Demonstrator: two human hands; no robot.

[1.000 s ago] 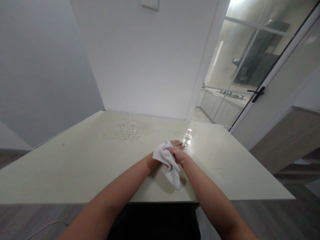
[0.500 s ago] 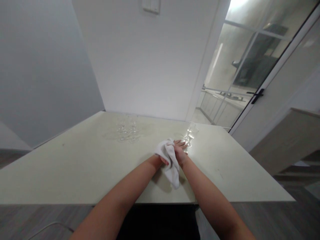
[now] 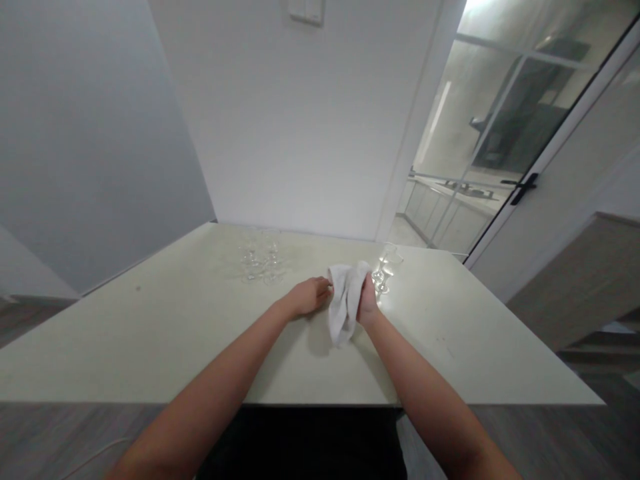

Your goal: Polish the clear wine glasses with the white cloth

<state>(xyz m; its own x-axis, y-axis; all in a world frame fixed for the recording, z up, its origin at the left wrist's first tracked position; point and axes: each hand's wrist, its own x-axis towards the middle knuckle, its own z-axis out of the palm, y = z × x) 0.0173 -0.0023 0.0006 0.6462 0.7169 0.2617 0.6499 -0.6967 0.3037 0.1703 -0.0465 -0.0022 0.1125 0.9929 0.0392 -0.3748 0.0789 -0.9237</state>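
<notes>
Both my hands hold a white cloth (image 3: pixel 344 300) above the pale table (image 3: pixel 150 340). My left hand (image 3: pixel 309 294) pinches the cloth's upper left edge, fingers closed. On the cloth's right side my right hand (image 3: pixel 367 300) grips it, partly covered by the fabric. The cloth hangs down between them toward the tabletop. A clear stemmed glass (image 3: pixel 384 269) stands just beyond my right hand, apart from it.
Several clear glasses (image 3: pixel 260 257) stand grouped at the table's far middle. A white wall rises behind the table. A glass sliding door (image 3: pixel 500 127) with a black handle is at the right, and a wooden cabinet (image 3: pixel 585 280) stands at the far right.
My left hand has come out from under the cloth and now pinches its left edge. Both hands moved farther from me, toward the stemmed glass, with the cloth spread between them.
</notes>
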